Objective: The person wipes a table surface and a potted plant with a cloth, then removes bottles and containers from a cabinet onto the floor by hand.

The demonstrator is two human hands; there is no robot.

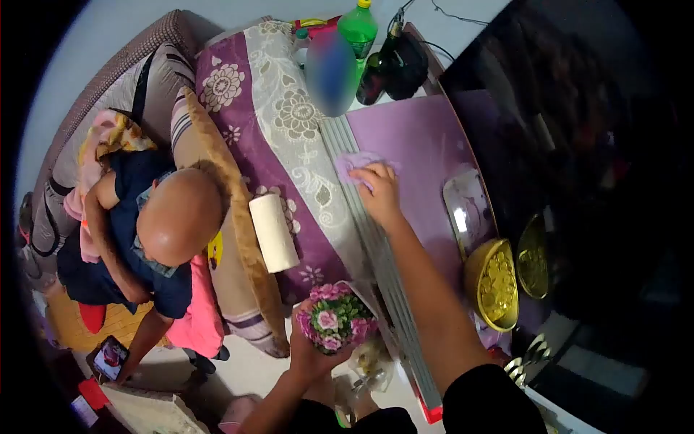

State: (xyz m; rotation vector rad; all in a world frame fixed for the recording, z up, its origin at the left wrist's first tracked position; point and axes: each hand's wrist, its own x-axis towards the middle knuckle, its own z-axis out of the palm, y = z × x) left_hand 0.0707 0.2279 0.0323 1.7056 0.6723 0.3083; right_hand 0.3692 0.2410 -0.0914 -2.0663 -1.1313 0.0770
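Observation:
My left hand is wrapped around a small bunch of artificial flowers, pink blooms with green leaves, held low in front of me. Its base is hidden by my fingers. My right hand reaches forward and presses a crumpled lilac cloth where grey ribbed strips meet a purple tabletop. The fingers are bent over the cloth.
A golden bowl of shiny coins and a tray stand right of my forearm, before a dark screen. A green bottle is at the back. Left are a paper roll and a seated person holding a phone.

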